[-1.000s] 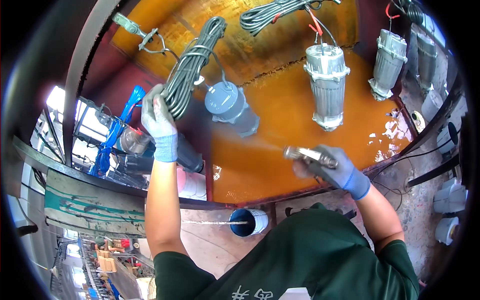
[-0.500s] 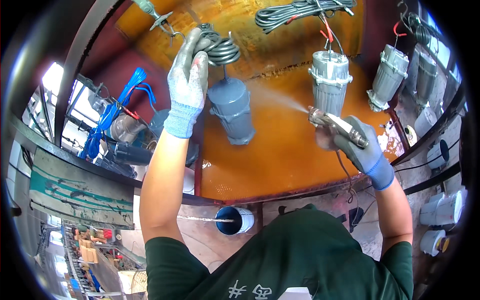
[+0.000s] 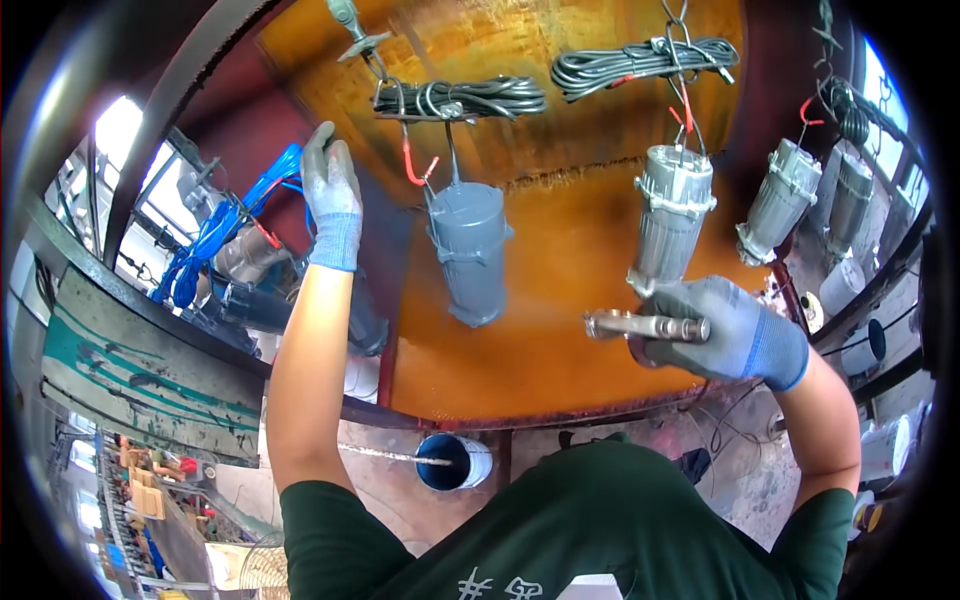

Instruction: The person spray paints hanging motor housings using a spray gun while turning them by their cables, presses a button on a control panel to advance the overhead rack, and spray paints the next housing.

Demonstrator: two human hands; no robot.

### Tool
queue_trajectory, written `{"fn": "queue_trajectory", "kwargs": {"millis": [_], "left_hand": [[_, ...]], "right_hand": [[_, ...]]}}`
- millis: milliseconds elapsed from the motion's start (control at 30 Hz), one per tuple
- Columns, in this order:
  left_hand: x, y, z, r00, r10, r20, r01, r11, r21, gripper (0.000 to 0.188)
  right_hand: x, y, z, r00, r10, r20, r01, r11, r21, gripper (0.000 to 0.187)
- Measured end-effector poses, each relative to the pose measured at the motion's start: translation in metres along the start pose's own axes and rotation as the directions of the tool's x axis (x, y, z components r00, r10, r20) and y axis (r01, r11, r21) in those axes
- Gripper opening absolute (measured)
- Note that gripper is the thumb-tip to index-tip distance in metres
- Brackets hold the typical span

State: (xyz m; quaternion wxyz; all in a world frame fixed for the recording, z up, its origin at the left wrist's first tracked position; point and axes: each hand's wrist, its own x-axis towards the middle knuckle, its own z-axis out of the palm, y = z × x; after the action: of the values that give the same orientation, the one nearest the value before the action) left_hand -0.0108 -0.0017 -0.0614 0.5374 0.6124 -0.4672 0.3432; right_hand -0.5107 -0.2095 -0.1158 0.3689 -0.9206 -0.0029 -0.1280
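My right hand (image 3: 705, 325), in a grey-blue glove, grips a metal spray gun (image 3: 650, 327), its nozzle turned left. Faint mist hangs between the nozzle and the lower end of a grey-coated cylindrical pump (image 3: 468, 255). This pump hangs upright from a red-sleeved hook, beneath its coiled dark cable (image 3: 460, 98). Left of it, apart from pump and cable, my gloved left hand (image 3: 331, 195) is raised with its fingers stretched upward, holding nothing visible. A bare silver pump (image 3: 673, 215) hangs just beyond my right hand, below another cable coil (image 3: 645, 67).
More silver pumps (image 3: 780, 200) hang at the right. Blue cable (image 3: 205, 250) and dark pumps hang at the left, close to my left hand. An orange-stained booth panel (image 3: 560, 260) stands behind. A bucket (image 3: 455, 462) with a stick sits below on the floor.
My left hand has let go of the coiled cable and moved left and down. My right hand has lowered and turned the spray gun level; its spray looks fainter. The hanging pumps appear lower.
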Motion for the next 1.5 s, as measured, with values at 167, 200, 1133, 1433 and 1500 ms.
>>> {"fn": "queue_trajectory", "kwargs": {"millis": [167,200,1133,1433,1500], "left_hand": [[0.038,-0.053,0.017,0.973,0.077,0.216,-0.171,0.871,0.461,0.045],[0.047,-0.064,0.019,0.969,0.037,0.242,-0.158,0.850,0.502,0.047],[0.024,-0.069,-0.033,0.960,-0.046,0.275,-0.035,0.959,0.280,0.014],[-0.008,-0.027,-0.055,0.971,-0.108,0.215,0.085,0.990,0.115,0.018],[-0.011,-0.011,-0.055,0.977,-0.049,0.209,0.020,0.990,0.139,0.019]], "right_hand": [[-0.013,0.002,0.009,0.986,0.167,0.002,-0.166,0.981,0.097,0.018],[-0.013,0.006,0.014,0.983,0.182,-0.004,-0.174,0.944,0.279,0.016],[0.021,-0.086,-0.047,0.985,0.150,-0.080,-0.159,0.980,-0.117,0.024],[0.054,-0.116,-0.048,0.989,-0.149,0.005,0.129,0.837,-0.532,0.027],[0.077,-0.141,-0.049,0.993,0.120,0.000,-0.116,0.959,-0.258,0.019]]}}
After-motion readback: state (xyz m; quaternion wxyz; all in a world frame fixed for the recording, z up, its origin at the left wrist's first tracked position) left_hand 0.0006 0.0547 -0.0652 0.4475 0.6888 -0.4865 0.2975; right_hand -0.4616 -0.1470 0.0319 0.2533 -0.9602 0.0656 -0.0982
